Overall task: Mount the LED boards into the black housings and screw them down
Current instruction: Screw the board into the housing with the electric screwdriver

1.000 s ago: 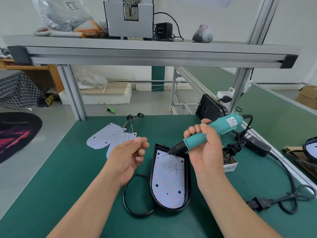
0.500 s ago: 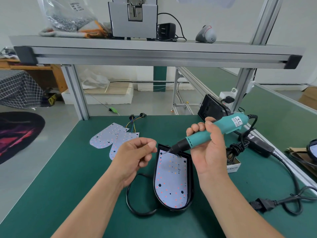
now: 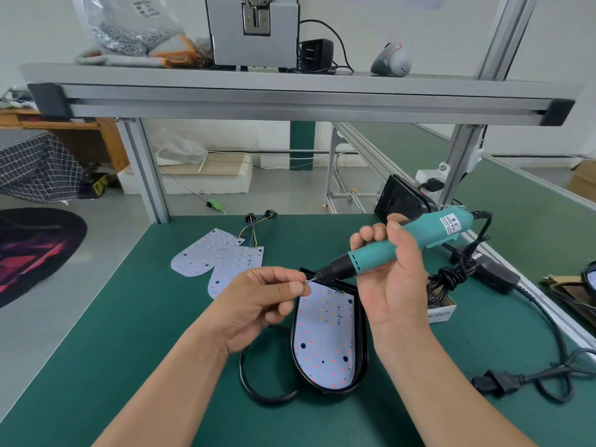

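A black housing [image 3: 362, 359] lies on the green bench [image 3: 129, 333] with a white LED board [image 3: 325, 337] seated in it. My right hand [image 3: 396, 279] grips a teal electric screwdriver [image 3: 387, 250], held above the housing's far end with its tip pointing left. My left hand [image 3: 261, 304] pinches something tiny, probably a screw, right at the driver's tip. Two loose LED boards [image 3: 219, 262] with coloured wires lie further back on the left.
A black cable loop [image 3: 258, 385] runs out from the housing at its left. A small white box [image 3: 442, 312] with a bundled cord, a power brick [image 3: 496, 275] and plug [image 3: 493, 382] lie right. Another black housing [image 3: 400, 201] leans against the frame post.
My left hand has moved right and up until its pinched fingertips meet the screwdriver tip. The right hand keeps the driver in about the same place.
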A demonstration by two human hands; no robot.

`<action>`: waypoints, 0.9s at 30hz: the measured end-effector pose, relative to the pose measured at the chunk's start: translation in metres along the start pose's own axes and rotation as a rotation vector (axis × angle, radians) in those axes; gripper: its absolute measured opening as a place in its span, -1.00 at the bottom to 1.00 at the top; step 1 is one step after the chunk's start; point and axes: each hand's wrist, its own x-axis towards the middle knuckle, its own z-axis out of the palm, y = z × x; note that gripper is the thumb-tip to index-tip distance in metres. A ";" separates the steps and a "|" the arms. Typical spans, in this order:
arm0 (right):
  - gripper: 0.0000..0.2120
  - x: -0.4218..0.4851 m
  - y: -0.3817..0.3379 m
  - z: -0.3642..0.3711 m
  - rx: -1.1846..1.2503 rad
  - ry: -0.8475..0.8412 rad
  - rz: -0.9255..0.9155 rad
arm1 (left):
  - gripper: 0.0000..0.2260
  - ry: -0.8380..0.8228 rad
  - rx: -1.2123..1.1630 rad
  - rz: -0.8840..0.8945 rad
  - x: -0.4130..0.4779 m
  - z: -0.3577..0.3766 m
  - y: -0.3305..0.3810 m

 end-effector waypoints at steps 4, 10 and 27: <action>-0.92 0.000 0.000 -0.002 0.002 -0.013 0.005 | -0.88 -0.003 0.023 0.000 0.000 0.001 0.000; -0.91 0.001 0.003 -0.005 -0.010 -0.009 0.012 | -0.91 0.022 0.079 -0.004 0.000 0.003 -0.002; -0.89 0.002 0.003 -0.009 -0.059 -0.030 -0.002 | -0.84 0.073 0.094 0.019 0.004 0.001 -0.005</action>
